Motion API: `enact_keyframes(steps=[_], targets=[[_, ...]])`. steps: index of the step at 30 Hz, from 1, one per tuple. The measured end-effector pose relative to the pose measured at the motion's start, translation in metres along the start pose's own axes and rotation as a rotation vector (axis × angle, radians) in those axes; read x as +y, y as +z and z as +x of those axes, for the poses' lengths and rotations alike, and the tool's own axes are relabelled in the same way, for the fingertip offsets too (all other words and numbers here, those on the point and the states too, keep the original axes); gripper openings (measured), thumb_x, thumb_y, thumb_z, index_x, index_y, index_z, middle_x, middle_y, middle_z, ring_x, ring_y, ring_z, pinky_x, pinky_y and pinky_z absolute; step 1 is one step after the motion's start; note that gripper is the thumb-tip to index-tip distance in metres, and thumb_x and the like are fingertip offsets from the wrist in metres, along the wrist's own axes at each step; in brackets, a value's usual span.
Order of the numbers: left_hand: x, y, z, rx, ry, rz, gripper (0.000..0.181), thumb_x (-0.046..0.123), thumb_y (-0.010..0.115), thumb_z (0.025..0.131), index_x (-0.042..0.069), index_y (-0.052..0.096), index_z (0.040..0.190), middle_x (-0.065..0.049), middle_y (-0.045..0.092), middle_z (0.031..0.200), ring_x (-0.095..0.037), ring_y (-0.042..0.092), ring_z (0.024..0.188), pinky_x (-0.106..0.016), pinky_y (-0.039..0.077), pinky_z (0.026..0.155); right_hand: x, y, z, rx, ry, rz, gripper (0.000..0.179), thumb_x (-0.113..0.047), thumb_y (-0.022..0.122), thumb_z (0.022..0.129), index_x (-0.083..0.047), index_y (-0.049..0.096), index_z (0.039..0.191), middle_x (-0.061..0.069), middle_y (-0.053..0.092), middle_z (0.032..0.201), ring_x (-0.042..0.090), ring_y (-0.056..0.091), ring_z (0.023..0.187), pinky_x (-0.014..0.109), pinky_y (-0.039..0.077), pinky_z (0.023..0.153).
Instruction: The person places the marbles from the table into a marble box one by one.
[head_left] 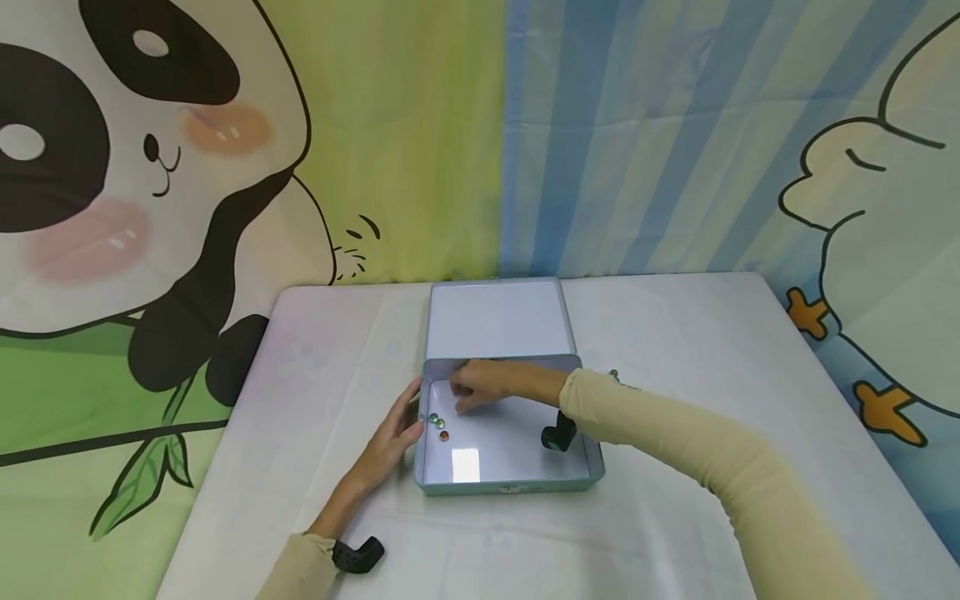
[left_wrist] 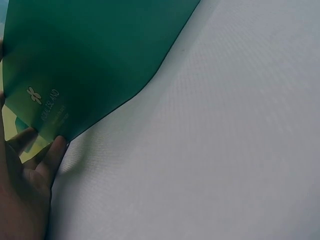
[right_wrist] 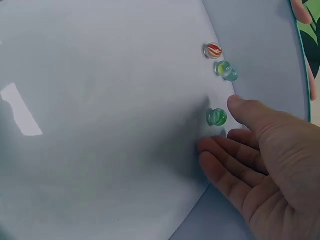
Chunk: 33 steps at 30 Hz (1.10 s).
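Note:
A pale green tin box (head_left: pixel 513 486) with a white inside lies on the table, its lid (head_left: pixel 495 317) hinged back. Several glass marbles gather near its left wall: a red-and-white swirled marble (right_wrist: pixel 214 50), a yellow-green marble (right_wrist: pixel 223 68) with a clear greenish one beside it, and a green marble (right_wrist: pixel 219 117). My right hand (head_left: pixel 483 383) reaches into the back left of the box. Its thumb and fingers (right_wrist: pixel 220 165) stand apart close to the green marble and hold nothing. Against the outside of the left wall rests my left hand (head_left: pixel 392 433), its fingertips (left_wrist: pixel 59 145) at the green side.
A white cloth covers the table (head_left: pixel 675 333). Behind my right sleeve, right of the box, a small round object (head_left: pixel 614 374) shows. A printed curtain (head_left: pixel 420 142) hangs beyond the back edge. Black wrist cameras (head_left: pixel 358 555) are strapped to both forearms.

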<state>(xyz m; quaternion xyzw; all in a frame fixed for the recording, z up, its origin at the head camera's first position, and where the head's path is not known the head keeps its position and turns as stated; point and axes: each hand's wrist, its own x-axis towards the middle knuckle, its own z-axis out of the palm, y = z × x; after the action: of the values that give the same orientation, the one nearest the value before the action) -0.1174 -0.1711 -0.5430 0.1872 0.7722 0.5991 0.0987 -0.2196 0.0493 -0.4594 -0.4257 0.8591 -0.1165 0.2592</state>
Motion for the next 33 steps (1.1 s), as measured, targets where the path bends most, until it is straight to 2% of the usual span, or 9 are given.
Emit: enact_keyframes(steps=[3,6,9,14,19,22,26,29,33], targets=[[-0.001,0.001,0.001,0.001,0.012,0.001,0.065,0.021,0.042,0.100,0.035,0.010,0.156,-0.016,0.022,0.160,-0.041,0.039,0.139,-0.040,0.041,0.106,0.000,-0.005,-0.009,0.002,-0.002,0.001,0.029,-0.026,0.066,0.092,-0.004,0.066,0.110,0.003,0.069,0.090,0.006,0.053,0.073,0.018,0.046,0.068],[-0.002,0.000,0.001,-0.005,0.031,0.003,0.066,0.019,0.042,0.101,0.033,0.010,0.156,-0.017,0.023,0.160,-0.042,0.039,0.138,-0.030,0.041,0.105,-0.001,-0.013,-0.023,0.014,-0.023,0.007,0.023,-0.024,0.064,0.094,-0.005,0.067,0.107,0.002,0.068,0.089,0.005,0.053,0.073,0.018,0.046,0.068],[-0.002,0.000,0.002,-0.007,0.043,0.005,0.066,0.018,0.042,0.100,0.032,0.010,0.156,-0.017,0.023,0.160,-0.042,0.039,0.138,-0.027,0.040,0.105,-0.002,-0.021,-0.044,0.054,-0.081,0.024,0.016,-0.020,0.062,0.095,-0.007,0.068,0.103,0.000,0.065,0.084,0.006,0.050,0.071,0.018,0.045,0.066],[-0.002,0.000,0.002,0.002,0.036,0.030,0.066,0.017,0.043,0.100,0.032,0.011,0.156,-0.016,0.023,0.160,-0.042,0.039,0.138,-0.031,0.039,0.107,-0.002,-0.029,-0.085,0.226,-0.165,0.066,0.012,-0.014,0.058,0.096,-0.010,0.068,0.100,-0.002,0.065,0.084,0.004,0.051,0.073,0.017,0.046,0.067],[-0.002,-0.001,0.001,0.009,0.025,0.048,0.066,0.018,0.043,0.100,0.031,0.011,0.156,-0.016,0.024,0.160,-0.043,0.039,0.138,-0.040,0.041,0.106,0.008,-0.031,-0.123,0.436,-0.145,0.096,0.013,-0.009,0.059,0.095,-0.010,0.069,0.103,0.000,0.068,0.094,0.004,0.052,0.073,0.017,0.048,0.065],[-0.003,-0.001,0.000,0.007,0.024,0.040,0.067,0.018,0.043,0.100,0.031,0.010,0.156,-0.017,0.024,0.160,-0.043,0.039,0.138,-0.043,0.042,0.105,0.022,-0.028,-0.146,0.559,-0.135,0.117,0.014,-0.006,0.060,0.093,-0.009,0.068,0.105,0.000,0.066,0.093,0.004,0.051,0.074,0.019,0.048,0.063],[-0.005,-0.001,0.001,0.000,0.016,0.034,0.067,0.018,0.043,0.100,0.033,0.010,0.156,-0.015,0.023,0.160,-0.042,0.039,0.138,-0.040,0.042,0.105,0.052,-0.014,-0.174,0.704,-0.102,0.107,0.017,-0.002,0.063,0.090,-0.009,0.066,0.105,-0.001,0.062,0.091,0.003,0.053,0.078,0.019,0.049,0.062],[-0.005,-0.001,0.001,0.000,0.014,0.038,0.066,0.019,0.043,0.100,0.034,0.011,0.156,-0.015,0.024,0.160,-0.041,0.040,0.138,-0.039,0.042,0.105,0.078,0.000,-0.194,0.749,-0.047,0.087,0.018,0.000,0.064,0.088,-0.009,0.066,0.104,-0.002,0.063,0.092,0.002,0.054,0.079,0.019,0.049,0.061],[-0.004,-0.002,0.001,0.000,0.024,0.040,0.067,0.020,0.044,0.100,0.032,0.011,0.156,-0.017,0.024,0.159,-0.043,0.040,0.137,-0.045,0.043,0.104,0.111,0.021,-0.215,0.753,0.024,0.078,0.019,0.002,0.066,0.085,-0.006,0.067,0.102,0.000,0.065,0.091,0.002,0.055,0.077,0.020,0.050,0.060]])
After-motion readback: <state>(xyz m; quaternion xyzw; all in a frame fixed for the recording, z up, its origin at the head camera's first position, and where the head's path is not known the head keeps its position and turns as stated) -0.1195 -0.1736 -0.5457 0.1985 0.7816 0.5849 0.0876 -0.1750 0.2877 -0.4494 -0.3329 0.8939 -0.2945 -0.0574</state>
